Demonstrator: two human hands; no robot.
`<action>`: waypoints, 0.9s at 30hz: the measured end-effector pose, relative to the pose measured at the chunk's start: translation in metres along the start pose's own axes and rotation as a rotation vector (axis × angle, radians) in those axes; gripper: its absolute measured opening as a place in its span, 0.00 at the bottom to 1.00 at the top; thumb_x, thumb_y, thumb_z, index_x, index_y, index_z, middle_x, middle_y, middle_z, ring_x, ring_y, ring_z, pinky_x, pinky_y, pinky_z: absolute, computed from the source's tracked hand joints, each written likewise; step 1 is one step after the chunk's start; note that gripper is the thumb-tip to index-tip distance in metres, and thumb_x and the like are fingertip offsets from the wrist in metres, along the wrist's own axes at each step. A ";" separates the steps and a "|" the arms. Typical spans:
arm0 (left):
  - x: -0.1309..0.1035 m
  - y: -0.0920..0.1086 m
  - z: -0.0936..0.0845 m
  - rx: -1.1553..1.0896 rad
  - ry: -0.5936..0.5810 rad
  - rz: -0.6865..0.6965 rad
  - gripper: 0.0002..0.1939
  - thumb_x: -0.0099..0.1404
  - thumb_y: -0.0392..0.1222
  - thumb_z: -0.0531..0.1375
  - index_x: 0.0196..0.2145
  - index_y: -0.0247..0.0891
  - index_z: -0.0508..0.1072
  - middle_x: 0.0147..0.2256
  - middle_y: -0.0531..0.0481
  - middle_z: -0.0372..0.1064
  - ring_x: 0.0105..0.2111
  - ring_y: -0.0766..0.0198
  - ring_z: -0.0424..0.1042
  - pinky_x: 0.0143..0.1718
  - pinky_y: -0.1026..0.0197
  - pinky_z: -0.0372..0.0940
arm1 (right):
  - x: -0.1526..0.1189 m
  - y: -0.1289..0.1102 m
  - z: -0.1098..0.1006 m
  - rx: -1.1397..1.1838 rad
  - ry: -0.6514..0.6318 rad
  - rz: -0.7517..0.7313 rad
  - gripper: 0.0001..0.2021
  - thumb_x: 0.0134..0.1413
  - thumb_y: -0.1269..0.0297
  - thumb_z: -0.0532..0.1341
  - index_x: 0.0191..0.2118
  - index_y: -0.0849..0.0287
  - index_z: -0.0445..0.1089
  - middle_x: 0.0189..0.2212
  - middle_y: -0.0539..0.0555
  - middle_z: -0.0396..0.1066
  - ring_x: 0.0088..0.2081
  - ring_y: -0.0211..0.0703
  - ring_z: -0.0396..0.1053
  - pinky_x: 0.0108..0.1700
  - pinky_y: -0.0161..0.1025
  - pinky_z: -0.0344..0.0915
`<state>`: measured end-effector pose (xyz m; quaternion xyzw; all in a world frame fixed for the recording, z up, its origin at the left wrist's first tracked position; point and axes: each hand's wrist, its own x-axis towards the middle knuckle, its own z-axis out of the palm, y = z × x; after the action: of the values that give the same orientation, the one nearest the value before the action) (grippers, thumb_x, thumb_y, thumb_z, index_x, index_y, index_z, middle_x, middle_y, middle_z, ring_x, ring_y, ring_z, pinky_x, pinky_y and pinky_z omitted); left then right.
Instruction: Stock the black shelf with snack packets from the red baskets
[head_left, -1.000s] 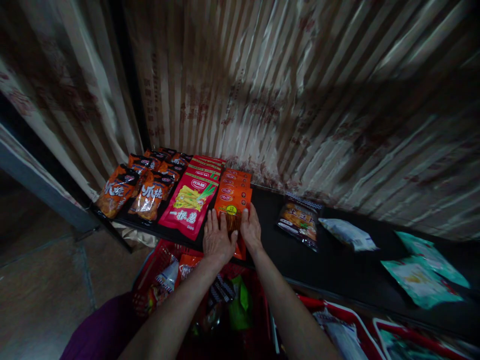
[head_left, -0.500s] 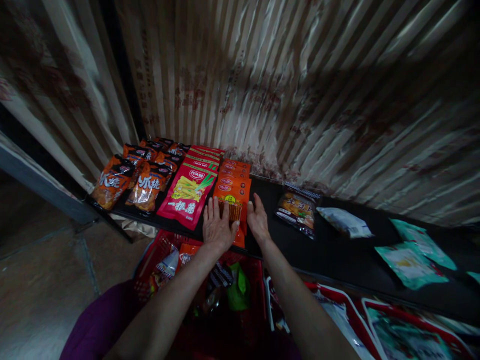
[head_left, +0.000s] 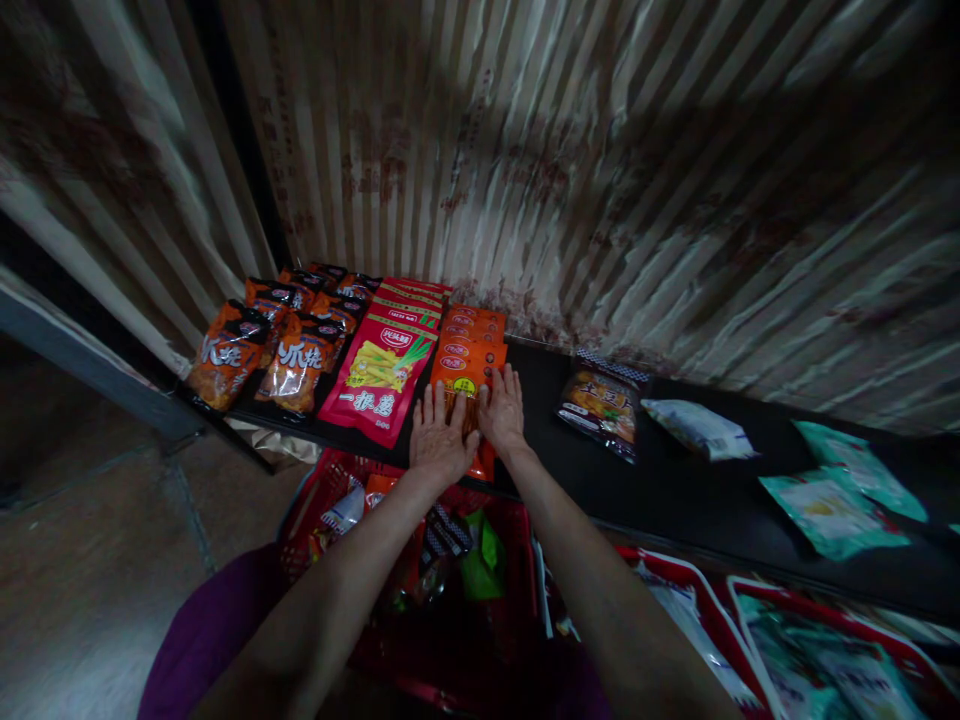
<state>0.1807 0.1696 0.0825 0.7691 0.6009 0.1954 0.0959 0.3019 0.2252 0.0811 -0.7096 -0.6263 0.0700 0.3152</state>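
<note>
Relative to the frame half a second earlier, your right hand [head_left: 501, 410] has moved inward from beside the orange packets [head_left: 472, 360] onto their right edge; your left hand [head_left: 442, 440] stays on their left part. Both hands lie flat, palms down, fingers extended and slightly spread, pinching nothing. The orange packets lie beneath them in an overlapping column on the black surface [head_left: 667, 500], the nearest reaching its front edge.

Immediately left, pink packets [head_left: 382, 380] form a second overlapping column; beyond these, black-and-orange packets [head_left: 296, 365] lie in two columns. To your right, past a bare stretch, a dark packet [head_left: 600, 405] and a white packet [head_left: 701, 428] lie singly, with teal packets [head_left: 832, 510] at angles farther along.

Below the front edge, a red basket [head_left: 517, 530] holds mixed packets, one of them green [head_left: 484, 560]; two more baskets, one with pale packets [head_left: 694, 620] and one with teal, stand to its right.

State of the work, as judged: the left-hand groups appear ordered, and the orange column appears nearly even. The packets farther right remain loosely placed, and the baskets still hold stock.
</note>
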 end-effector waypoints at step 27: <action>-0.034 -0.002 -0.027 -0.200 0.200 0.105 0.22 0.65 0.41 0.46 0.54 0.30 0.64 0.60 0.38 0.53 0.63 0.54 0.45 0.61 0.47 0.48 | -0.085 -0.036 -0.036 0.062 0.173 -0.212 0.22 0.60 0.59 0.43 0.55 0.61 0.62 0.63 0.61 0.49 0.64 0.50 0.44 0.60 0.55 0.48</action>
<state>0.1607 0.1345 0.1002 0.7627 0.5440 0.3348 0.1016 0.2718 0.1334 0.1032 -0.6327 -0.6659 -0.0060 0.3952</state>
